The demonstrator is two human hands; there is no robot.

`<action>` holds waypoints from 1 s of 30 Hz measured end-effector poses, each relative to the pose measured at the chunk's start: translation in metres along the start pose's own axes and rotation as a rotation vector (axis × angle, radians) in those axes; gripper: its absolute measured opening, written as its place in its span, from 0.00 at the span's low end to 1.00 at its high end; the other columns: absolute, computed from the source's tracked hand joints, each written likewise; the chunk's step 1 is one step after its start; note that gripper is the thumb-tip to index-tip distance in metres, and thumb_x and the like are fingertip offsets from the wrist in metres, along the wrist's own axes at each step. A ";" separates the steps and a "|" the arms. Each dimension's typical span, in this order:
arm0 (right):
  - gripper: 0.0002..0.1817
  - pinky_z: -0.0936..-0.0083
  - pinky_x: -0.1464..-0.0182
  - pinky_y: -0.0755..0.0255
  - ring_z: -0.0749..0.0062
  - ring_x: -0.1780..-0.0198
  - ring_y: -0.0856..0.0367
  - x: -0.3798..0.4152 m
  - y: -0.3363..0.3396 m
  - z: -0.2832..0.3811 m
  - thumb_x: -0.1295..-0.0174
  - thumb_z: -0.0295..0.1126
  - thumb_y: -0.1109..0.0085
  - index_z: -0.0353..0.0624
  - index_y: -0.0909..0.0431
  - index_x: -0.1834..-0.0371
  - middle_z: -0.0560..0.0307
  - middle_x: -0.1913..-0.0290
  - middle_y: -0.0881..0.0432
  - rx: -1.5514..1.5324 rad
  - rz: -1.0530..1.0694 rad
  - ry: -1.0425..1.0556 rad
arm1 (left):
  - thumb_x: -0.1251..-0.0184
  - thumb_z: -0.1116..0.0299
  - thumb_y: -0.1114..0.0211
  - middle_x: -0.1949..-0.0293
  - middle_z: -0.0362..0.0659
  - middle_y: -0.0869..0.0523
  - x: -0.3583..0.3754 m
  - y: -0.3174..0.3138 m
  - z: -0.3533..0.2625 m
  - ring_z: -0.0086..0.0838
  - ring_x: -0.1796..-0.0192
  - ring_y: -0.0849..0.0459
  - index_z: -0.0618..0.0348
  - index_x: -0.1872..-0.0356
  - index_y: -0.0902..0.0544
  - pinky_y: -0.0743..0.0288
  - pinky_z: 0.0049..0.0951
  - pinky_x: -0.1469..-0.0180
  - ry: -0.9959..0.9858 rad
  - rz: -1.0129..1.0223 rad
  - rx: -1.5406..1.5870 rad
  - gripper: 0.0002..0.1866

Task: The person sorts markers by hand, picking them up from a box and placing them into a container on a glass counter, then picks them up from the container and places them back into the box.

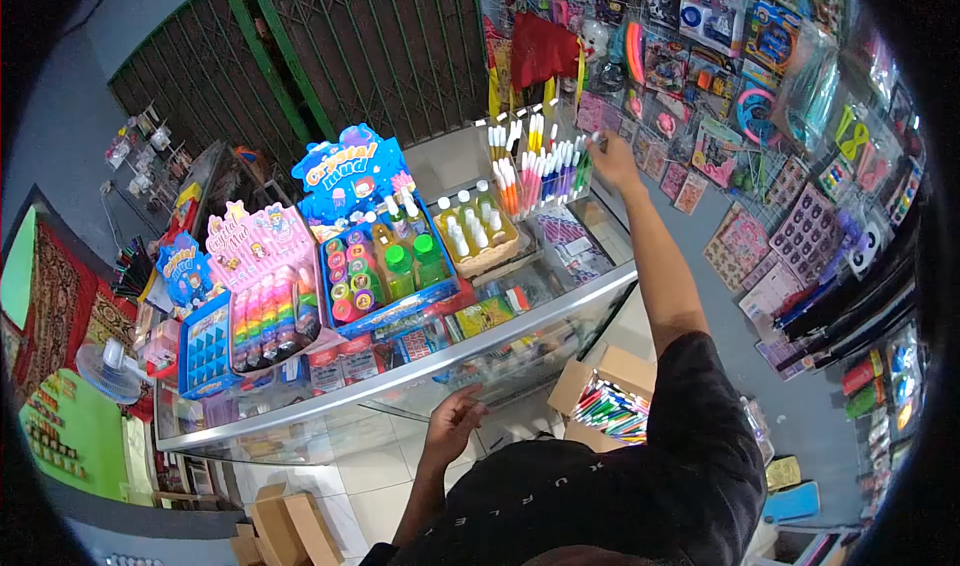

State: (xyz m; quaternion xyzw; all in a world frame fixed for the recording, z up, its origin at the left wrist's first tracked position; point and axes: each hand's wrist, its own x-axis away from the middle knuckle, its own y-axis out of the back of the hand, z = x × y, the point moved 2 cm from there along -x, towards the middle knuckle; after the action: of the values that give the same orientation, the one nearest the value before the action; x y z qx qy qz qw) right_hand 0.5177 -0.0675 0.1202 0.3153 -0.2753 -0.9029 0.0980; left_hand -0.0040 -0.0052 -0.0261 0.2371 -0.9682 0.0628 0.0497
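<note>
Right hand [613, 162] at the rack [547, 204], left hand [454, 424] idle

Markers [562, 174] stand in the rack; more fill the box [628, 368]. The right may be pinching one at the rack's end; too small to tell. The left is half-curled, empty. Likely step: arranging markers; next calls for upright placing.

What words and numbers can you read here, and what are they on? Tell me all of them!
"Crystal mud": on the big blue box lid.
"Crystal Mud": on the pink box lid.
Too small or blurred to read: the small blue box lid, the letters on the black shirt, the wall packets.
Markers: no writing I can read.
</note>
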 end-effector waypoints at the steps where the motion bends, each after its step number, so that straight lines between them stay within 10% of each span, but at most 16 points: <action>1: 0.15 0.61 0.60 0.27 0.49 0.64 0.17 -0.003 -0.001 0.000 0.40 0.36 0.41 0.36 0.21 0.57 0.38 0.69 0.18 -0.026 -0.009 0.002 | 0.30 0.69 0.39 0.64 0.40 0.16 0.002 0.001 0.000 0.18 0.66 0.23 0.62 0.38 0.28 0.27 0.20 0.61 0.001 -0.006 0.002 0.22; 6: 0.12 0.67 0.61 0.25 0.59 0.67 0.16 -0.031 -0.013 -0.025 0.42 0.35 0.38 0.39 0.18 0.61 0.45 0.70 0.17 0.121 -0.128 0.297 | 0.31 0.72 0.39 0.65 0.44 0.15 0.008 0.000 0.001 0.22 0.64 0.20 0.65 0.40 0.27 0.26 0.22 0.62 -0.010 -0.034 0.024 0.20; 12: 0.14 0.64 0.56 0.24 0.52 0.57 0.17 -0.021 -0.015 -0.013 0.43 0.37 0.38 0.37 0.17 0.59 0.42 0.61 0.16 -0.098 0.071 0.077 | 0.31 0.72 0.39 0.66 0.43 0.15 0.007 -0.002 0.009 0.23 0.62 0.18 0.62 0.41 0.25 0.24 0.23 0.62 0.015 -0.057 -0.007 0.18; 16: 0.14 0.66 0.58 0.26 0.54 0.60 0.20 0.027 -0.003 -0.004 0.42 0.37 0.37 0.38 0.20 0.59 0.46 0.61 0.18 -0.127 -0.242 0.181 | 0.30 0.69 0.39 0.63 0.42 0.15 0.002 -0.006 0.013 0.20 0.64 0.20 0.62 0.41 0.26 0.25 0.21 0.62 -0.023 -0.011 -0.026 0.19; 25: 0.08 0.82 0.70 0.33 0.82 0.72 0.28 0.320 -0.005 -0.036 0.33 0.30 0.44 0.38 0.25 0.69 0.63 0.73 0.24 -0.528 -0.176 -0.111 | 0.29 0.68 0.40 0.62 0.41 0.15 -0.020 -0.025 0.023 0.19 0.62 0.20 0.61 0.42 0.24 0.25 0.22 0.61 0.065 0.161 -0.060 0.17; 30: 0.11 0.76 0.70 0.26 0.76 0.73 0.20 0.474 -0.024 -0.131 0.39 0.35 0.38 0.38 0.21 0.62 0.57 0.73 0.18 -0.232 0.349 -0.431 | 0.29 0.68 0.41 0.63 0.40 0.16 -0.041 -0.054 0.026 0.17 0.64 0.22 0.64 0.43 0.24 0.27 0.20 0.61 0.087 0.369 -0.080 0.17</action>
State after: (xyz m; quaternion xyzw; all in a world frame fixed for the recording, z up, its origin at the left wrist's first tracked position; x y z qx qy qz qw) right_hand 0.2288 -0.2705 -0.2230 0.0511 -0.2349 -0.9439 0.2264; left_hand 0.0553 -0.0381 -0.0518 0.0502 -0.9939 0.0425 0.0883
